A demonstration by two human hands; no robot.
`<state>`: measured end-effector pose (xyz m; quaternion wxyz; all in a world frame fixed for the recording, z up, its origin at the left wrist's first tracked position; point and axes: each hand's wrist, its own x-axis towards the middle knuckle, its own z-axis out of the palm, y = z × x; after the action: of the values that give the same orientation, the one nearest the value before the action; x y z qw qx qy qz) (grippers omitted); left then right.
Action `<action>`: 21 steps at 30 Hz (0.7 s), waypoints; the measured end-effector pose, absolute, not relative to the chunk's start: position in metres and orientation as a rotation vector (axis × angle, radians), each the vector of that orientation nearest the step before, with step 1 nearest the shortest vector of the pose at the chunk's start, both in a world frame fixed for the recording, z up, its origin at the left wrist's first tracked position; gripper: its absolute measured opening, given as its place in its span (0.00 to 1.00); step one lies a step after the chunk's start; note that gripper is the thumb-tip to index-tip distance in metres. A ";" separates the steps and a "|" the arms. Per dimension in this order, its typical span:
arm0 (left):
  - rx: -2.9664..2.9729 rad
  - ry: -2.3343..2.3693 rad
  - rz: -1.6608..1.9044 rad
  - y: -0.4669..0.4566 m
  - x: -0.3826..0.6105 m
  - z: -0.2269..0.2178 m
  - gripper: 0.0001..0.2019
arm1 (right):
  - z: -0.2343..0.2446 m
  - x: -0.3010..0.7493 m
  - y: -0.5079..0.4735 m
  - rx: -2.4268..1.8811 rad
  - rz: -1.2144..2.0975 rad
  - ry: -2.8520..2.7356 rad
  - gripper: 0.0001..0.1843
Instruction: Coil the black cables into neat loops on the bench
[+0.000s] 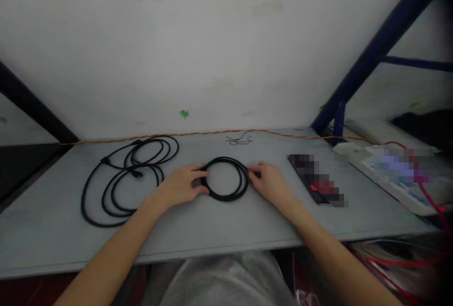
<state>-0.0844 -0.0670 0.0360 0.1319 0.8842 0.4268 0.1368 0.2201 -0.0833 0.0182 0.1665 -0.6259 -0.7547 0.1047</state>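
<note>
A coiled black cable (226, 198) forms a round ring of several turns on the grey shelf (226, 230), in front of me. My left hand (182, 184) grips the ring's left side, with the thumb low and the fingers higher on the loops. At the right side of the ring, my right hand (269, 181) pinches the loops between thumb and fingers. The cable's ends in this coil cannot be made out.
More black cable (83, 202) lies in loose loops at the left, with dark connectors. Thin black wire ties (240, 142) sit near the wall. A dark flat object (300, 174), partly pixelated, and a white power strip (399, 192) are at the right. Twisted wire (212, 132) runs along the back.
</note>
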 end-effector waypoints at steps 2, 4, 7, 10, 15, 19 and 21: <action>2.574 1.281 0.414 -0.069 -0.080 0.034 0.27 | 0.018 0.220 -0.091 -1.829 0.315 -2.119 0.17; 2.603 1.289 0.424 -0.074 -0.076 0.032 0.24 | 0.018 0.218 -0.099 -1.878 0.319 -2.096 0.17; 2.647 1.283 0.423 -0.084 -0.069 0.031 0.17 | 0.017 0.213 -0.111 -1.911 0.303 -2.074 0.17; 2.658 1.299 0.432 -0.099 -0.066 0.026 0.14 | 0.018 0.210 -0.120 -1.884 0.323 -2.067 0.16; 2.752 1.423 0.561 -0.134 -0.069 0.009 0.15 | 0.021 0.204 -0.128 -1.885 0.343 -2.045 0.19; 2.868 1.495 0.630 -0.160 -0.070 -0.005 0.24 | 0.021 0.191 -0.129 -1.935 0.302 -2.072 0.17; 2.867 1.540 0.623 -0.169 -0.065 -0.009 0.29 | 0.021 0.184 -0.128 -1.975 0.276 -2.087 0.16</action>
<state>-0.0649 -0.1691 -0.0092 -0.0860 0.8620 0.4630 0.1874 0.1840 -0.1279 0.0212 0.1273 -0.6786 -0.7171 0.0949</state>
